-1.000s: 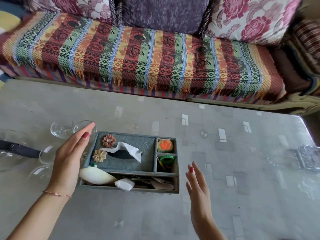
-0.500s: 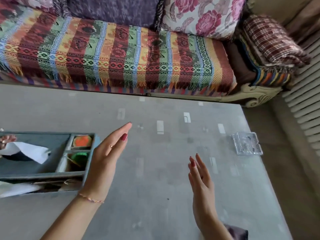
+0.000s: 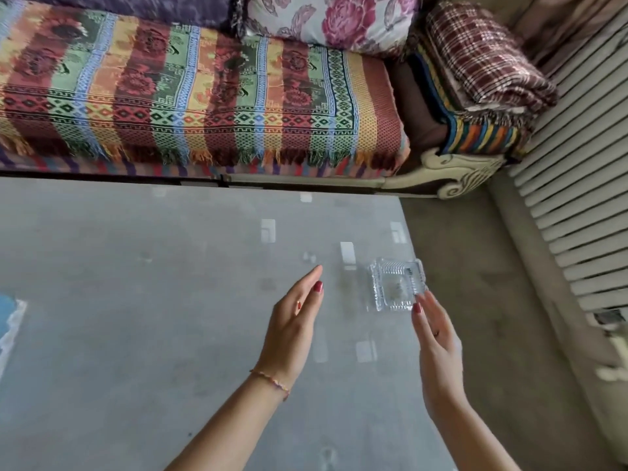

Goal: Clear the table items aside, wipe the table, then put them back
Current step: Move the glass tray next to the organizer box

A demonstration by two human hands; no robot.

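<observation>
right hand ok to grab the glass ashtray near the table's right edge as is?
Probably yes. The right hand is open, its fingertips right at the near edge of the glass ashtray, with nothing between them. The left hand hangs open off to the ashtray's left, out of the way, over bare table.

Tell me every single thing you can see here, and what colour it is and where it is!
Glass ashtray: one, clear, near the table's right edge.
Table: one, grey with pale rectangles, fills the lower left.
Sofa throw: one, striped red, green, yellow and blue, on the sofa seat behind the table.
Floral cushion: one, white with pink flowers, at the back of the sofa.
Folded blankets: a stack, plaid maroon on top, striped below, at the sofa's right end.
Blue and white thing: one, cut off at the left edge; cannot tell what.
Bracelet: one, pinkish, on the left wrist.
Left hand: open, above the table.
Right hand: open, fingertips by the ashtray.
</observation>
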